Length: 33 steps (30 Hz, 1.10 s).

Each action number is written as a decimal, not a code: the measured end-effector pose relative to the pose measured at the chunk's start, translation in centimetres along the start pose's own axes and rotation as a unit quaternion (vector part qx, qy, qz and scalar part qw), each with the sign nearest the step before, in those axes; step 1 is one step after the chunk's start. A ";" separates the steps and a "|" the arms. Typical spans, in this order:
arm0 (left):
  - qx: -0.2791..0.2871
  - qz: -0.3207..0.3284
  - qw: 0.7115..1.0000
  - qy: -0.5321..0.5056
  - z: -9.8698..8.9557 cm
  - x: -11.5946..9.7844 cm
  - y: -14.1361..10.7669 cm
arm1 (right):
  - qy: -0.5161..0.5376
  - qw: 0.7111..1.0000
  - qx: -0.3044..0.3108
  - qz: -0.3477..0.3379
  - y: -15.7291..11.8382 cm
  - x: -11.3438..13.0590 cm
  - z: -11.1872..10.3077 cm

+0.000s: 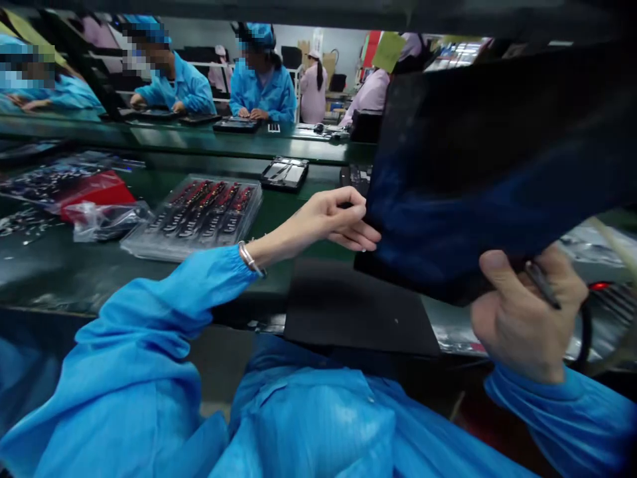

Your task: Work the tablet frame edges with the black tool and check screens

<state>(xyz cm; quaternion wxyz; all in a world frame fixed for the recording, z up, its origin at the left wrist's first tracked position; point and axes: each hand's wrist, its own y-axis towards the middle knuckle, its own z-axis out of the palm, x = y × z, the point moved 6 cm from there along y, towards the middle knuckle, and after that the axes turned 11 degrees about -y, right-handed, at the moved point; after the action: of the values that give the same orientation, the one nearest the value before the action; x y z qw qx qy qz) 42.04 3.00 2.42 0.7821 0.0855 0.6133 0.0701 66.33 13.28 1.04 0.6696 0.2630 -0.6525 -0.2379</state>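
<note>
A large, dark glossy panel (478, 179), flat and thin like a screen, is held up tilted at the right. My right hand (527, 312) grips its lower edge, thumb on the face that I see. A slim dark pen-like tool (543, 285) is also tucked between the fingers of that hand. At the panel's left edge is my left hand (343, 216), thumb and forefinger pinched together against it, the other fingers half curled. Any thin film between those fingertips is too small to make out. Below the panel lies a black mat (358, 309) at the bench's front edge.
Left of centre, a clear plastic tray (194, 216) holds rows of small circuit parts. Beside it are a plastic bag (107, 222) and a red sheet (97, 192). An opened device (285, 173) lies farther back. Co-workers in blue (263, 83) sit across the line.
</note>
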 end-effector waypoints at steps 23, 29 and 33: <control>-0.136 -0.099 0.986 0.000 -1.3 4.8 0.4 | 0.137 0.856 0.152 0.475 -4.3 -4.0 2.0; -0.137 -0.100 0.986 0.004 -1.3 5.0 0.1 | 0.109 0.860 0.160 0.473 -4.4 -4.1 2.1; -0.091 -0.064 0.994 0.006 -1.6 4.5 0.6 | 0.032 0.931 0.152 0.330 -1.9 -2.2 1.5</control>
<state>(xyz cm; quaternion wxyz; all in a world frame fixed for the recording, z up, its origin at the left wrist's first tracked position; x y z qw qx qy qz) 41.55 4.67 -2.05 0.7860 -0.0259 0.6130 0.0764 64.78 13.23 -1.80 0.6830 0.1391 -0.7090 0.1069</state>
